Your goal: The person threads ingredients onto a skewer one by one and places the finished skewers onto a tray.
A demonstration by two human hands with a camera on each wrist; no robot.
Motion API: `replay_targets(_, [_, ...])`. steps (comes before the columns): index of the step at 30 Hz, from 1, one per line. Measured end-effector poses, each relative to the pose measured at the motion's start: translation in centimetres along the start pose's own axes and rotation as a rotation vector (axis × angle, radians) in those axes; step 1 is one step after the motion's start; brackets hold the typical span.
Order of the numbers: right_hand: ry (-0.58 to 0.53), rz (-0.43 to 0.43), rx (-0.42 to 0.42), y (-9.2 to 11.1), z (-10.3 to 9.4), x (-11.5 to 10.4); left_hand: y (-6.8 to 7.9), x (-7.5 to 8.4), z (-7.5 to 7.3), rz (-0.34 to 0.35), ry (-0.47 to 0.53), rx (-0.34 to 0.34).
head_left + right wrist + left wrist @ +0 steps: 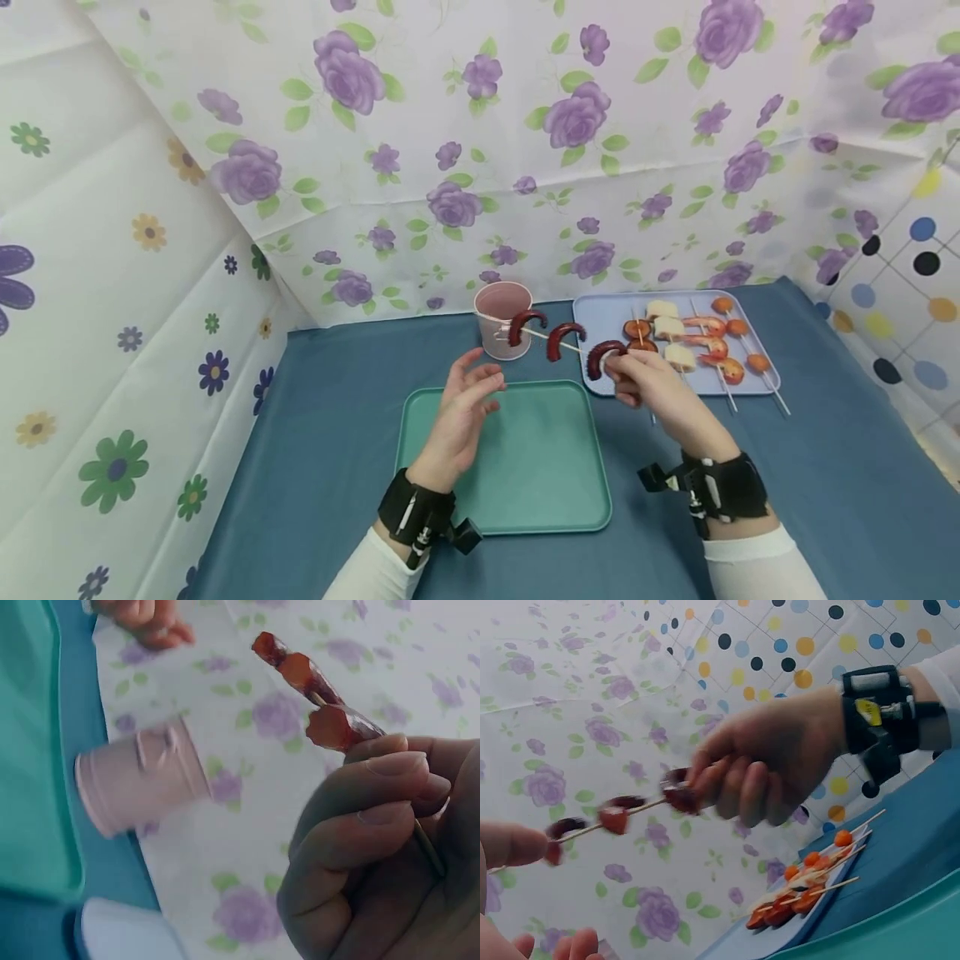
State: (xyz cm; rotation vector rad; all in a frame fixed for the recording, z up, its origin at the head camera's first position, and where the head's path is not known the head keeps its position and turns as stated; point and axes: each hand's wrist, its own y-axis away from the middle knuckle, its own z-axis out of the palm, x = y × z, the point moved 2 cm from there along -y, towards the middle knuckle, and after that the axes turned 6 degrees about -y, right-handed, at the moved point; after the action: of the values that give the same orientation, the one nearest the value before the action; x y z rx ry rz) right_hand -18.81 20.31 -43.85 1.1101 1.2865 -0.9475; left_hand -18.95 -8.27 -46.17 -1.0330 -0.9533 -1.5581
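Note:
My right hand [652,387] pinches a skewer of three curved, dark red sausage pieces [564,340] close by the nearest piece. The stick's lower end lies against the palm in the right wrist view, beside the curled fingers [360,840]. Held in the air, the skewer [589,832] points left, in front of the pink bucket. My left hand [461,417] is raised over the green tray [540,467], fingers loosely bent and holding nothing. Its fingertips stay apart from the skewer in the head view, though one finger overlaps the stick's far end in the left wrist view.
The pink bucket [504,337] stands behind the green tray, near the flowered cloth wall [450,208]. At the right, a pale blue tray [600,304] carries several skewers with shrimp [705,342], white chunks [678,358] and orange balls [757,362]. Dark blue cloth [315,467] covers the table.

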Motion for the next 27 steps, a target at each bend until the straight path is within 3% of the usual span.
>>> replay_targets(5, [-0.040, 0.060, 0.163, 1.2, -2.1, 1.8, -0.1, 0.4, -0.4, 0.010, 0.031, 0.049])
replay_targets(9, [-0.131, 0.082, 0.284, 1.3, -2.4, 3.9, -0.1, 0.6, -0.8, 0.011, 0.045, 0.071])
replay_targets(22, [-0.508, 0.246, 0.516, -2.2, 0.9, 7.6, -0.1, 0.8, -1.2, 0.004, 0.063, 0.089])
replay_targets(27, [-0.584, 0.263, 0.562, -2.7, 1.3, 8.9, 0.0, 0.7, -0.8, 0.000, 0.065, 0.076])
